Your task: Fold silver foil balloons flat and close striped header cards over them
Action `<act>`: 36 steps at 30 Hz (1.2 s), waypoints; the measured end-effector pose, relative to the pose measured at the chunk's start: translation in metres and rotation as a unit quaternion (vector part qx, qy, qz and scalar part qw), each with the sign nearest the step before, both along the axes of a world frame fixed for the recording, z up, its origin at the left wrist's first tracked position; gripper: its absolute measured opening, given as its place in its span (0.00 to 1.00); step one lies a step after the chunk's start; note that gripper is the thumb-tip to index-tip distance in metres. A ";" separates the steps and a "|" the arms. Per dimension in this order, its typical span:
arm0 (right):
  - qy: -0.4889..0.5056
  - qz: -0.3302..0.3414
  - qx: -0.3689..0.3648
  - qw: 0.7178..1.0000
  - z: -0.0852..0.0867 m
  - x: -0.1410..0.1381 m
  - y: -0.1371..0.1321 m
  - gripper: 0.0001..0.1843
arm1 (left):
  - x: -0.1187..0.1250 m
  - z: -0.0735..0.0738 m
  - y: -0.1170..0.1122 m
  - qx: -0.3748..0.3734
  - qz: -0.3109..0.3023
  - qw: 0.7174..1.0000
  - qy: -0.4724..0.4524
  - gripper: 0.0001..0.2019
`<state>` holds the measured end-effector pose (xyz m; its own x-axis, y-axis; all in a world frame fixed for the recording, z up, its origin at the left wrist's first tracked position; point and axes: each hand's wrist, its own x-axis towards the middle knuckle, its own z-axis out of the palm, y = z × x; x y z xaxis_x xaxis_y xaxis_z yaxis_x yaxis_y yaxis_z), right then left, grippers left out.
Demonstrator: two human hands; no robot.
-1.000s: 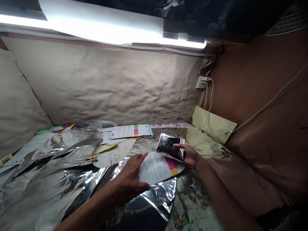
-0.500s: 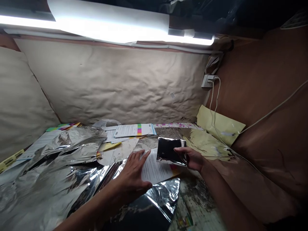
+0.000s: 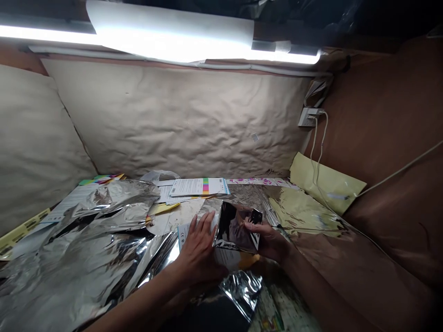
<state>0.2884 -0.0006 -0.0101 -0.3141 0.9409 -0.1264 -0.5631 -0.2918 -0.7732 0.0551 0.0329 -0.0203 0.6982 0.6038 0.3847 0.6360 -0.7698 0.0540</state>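
My right hand [image 3: 275,242] grips a small shiny silver foil pouch [image 3: 233,230] by its right edge, thumb on top. The pouch is tilted and reflects its surroundings. My left hand [image 3: 199,251] lies with fingers outstretched over the left part of a printed card [image 3: 226,259], close to the pouch's left edge. Whether its fingertips touch the pouch I cannot tell. Much of the card is hidden by the pouch and my left hand. A loose piece of foil [image 3: 244,288] lies nearer to me, partly under my left forearm.
A large heap of silver foil pouches [image 3: 100,244] covers the left side. Printed cards [image 3: 188,186] with coloured stripes are stacked at the back. Yellowish paper [image 3: 325,184] leans at right, beside cables from a wall socket [image 3: 309,117]. A tube light [image 3: 284,56] hangs low overhead.
My right hand has brought the foil pouch left and slightly down, over the card and up to my left hand, tilting it. My left hand's fingers now lie across the card's left part.
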 end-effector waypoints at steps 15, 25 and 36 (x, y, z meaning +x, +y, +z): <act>-0.159 -0.065 0.050 0.984 0.015 0.050 0.001 0.20 | -0.008 0.013 0.004 0.091 0.047 0.995 -0.001 0.58; -0.174 -0.010 0.085 0.981 0.014 0.041 0.000 0.22 | -0.011 0.019 0.004 0.126 -0.003 0.992 -0.002 0.54; -0.131 0.074 0.117 0.982 0.015 0.006 -0.014 0.22 | -0.009 0.019 0.001 0.122 -0.049 0.991 0.032 0.51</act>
<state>0.2941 -0.0146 0.0049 -0.4360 0.8999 -0.0064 -0.3004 -0.1523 -0.9416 0.0456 0.0341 -0.0016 0.7765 0.4265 0.4638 0.5537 -0.8132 -0.1792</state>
